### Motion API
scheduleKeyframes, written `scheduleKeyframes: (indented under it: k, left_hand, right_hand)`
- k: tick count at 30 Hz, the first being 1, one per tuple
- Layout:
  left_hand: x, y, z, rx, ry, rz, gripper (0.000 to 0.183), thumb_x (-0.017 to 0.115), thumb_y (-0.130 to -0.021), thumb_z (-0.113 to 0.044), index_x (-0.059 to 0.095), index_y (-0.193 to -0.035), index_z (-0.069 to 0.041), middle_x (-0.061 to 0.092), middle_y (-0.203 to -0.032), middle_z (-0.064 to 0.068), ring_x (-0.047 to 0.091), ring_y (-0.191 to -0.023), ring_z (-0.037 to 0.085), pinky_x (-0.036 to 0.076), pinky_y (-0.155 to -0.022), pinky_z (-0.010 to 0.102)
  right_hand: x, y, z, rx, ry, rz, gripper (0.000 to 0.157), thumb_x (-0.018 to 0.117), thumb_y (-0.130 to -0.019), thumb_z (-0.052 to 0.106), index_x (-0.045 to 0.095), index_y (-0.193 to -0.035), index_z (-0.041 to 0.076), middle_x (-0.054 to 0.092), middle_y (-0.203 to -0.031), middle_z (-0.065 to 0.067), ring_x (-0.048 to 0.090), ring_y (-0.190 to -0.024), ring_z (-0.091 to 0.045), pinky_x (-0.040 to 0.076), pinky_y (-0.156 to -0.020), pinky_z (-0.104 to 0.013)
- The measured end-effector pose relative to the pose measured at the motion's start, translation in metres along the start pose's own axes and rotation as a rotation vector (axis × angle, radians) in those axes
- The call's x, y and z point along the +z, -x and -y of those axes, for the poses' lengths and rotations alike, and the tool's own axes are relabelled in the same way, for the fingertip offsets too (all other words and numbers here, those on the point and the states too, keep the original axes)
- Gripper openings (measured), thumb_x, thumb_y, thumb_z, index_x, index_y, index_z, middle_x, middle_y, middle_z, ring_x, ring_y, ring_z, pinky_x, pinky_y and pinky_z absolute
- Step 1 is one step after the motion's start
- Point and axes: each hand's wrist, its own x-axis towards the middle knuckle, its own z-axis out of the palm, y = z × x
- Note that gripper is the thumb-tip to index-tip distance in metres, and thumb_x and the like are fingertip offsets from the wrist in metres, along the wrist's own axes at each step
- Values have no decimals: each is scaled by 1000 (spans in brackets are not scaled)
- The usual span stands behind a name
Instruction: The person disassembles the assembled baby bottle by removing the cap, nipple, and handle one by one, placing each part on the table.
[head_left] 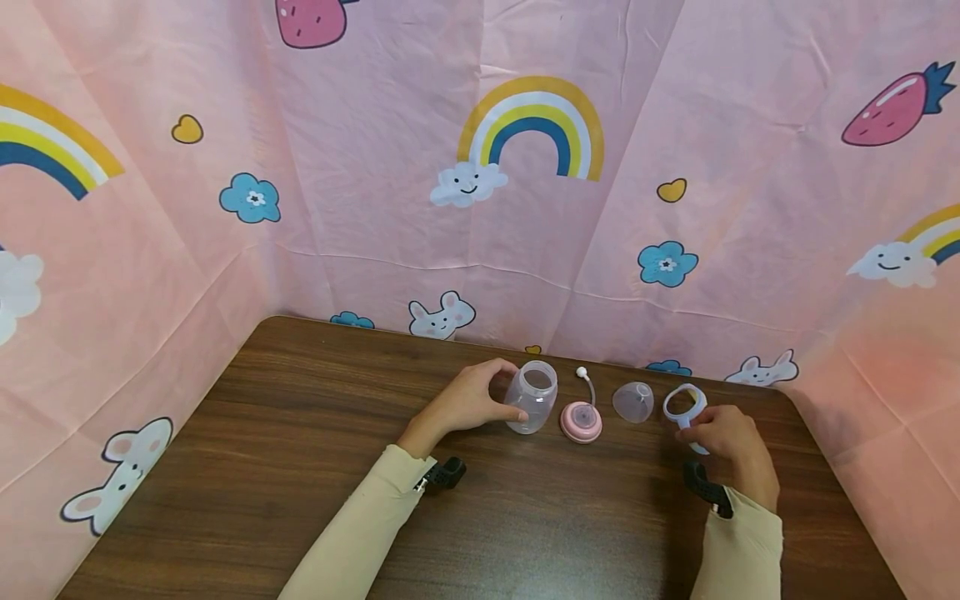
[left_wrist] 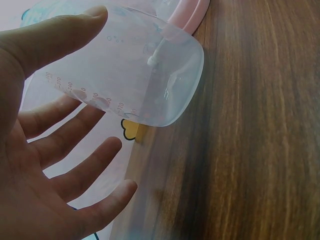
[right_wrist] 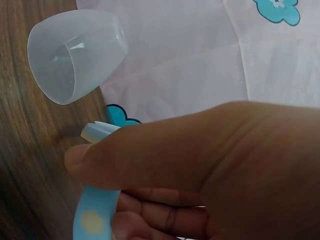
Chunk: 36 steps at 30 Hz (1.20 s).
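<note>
A clear baby bottle body point(head_left: 534, 407), its top uncovered, is in my left hand point(head_left: 474, 396). The thumb lies along one side of it and fingertips touch the other; in the left wrist view its printed scale shows, and the lower fingers are spread away from it. My right hand point(head_left: 729, 433) pinches a pale blue bottle handle point(right_wrist: 95, 215) between thumb and fingers; its ring points away from me. Between the hands lie a pink collar with a teat point(head_left: 581, 423), its straw ending in a white ball point(head_left: 582, 372), and a clear dome cap point(head_left: 633, 403).
The dark wooden table point(head_left: 300, 467) carries all the parts near its back edge. A pink patterned cloth point(head_left: 375, 167) hangs behind it and along both sides. Black wrist straps point(head_left: 448, 472) sit on both sleeves.
</note>
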Motion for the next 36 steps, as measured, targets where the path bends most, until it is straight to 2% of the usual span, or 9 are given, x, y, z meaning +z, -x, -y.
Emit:
scheduleKeyframes:
  k: [17, 26, 36]
  left_hand:
    - [0, 0, 0, -3, -10, 1, 67, 99, -85, -32, 67, -139, -9, 72, -135, 7, 65, -129, 27, 52, -111, 49]
    - [0, 1, -1, -1, 1, 0, 67, 99, -85, -30, 67, -139, -8, 72, -135, 7, 65, -129, 27, 52, -111, 49]
    - [0, 1, -2, -8, 5, 0, 67, 99, -85, -30, 67, -140, -8, 72, -135, 7, 65, -129, 27, 52, -111, 49]
  right_hand:
    - [3, -2, -1, -19, 18, 17, 28, 80, -93, 19, 78, -101, -8, 74, -87, -10, 65, -88, -32, 52, -74, -43]
    - [2, -2, 0, -14, 14, 10, 27, 81, -92, 21, 79, -99, -6, 74, -86, -8, 66, -86, -30, 53, -73, -42]
    - [0, 1, 0, -5, 10, 1, 31, 82, -93, 24, 81, -102, -5, 77, -90, -10, 68, -89, -32, 54, -74, -44]
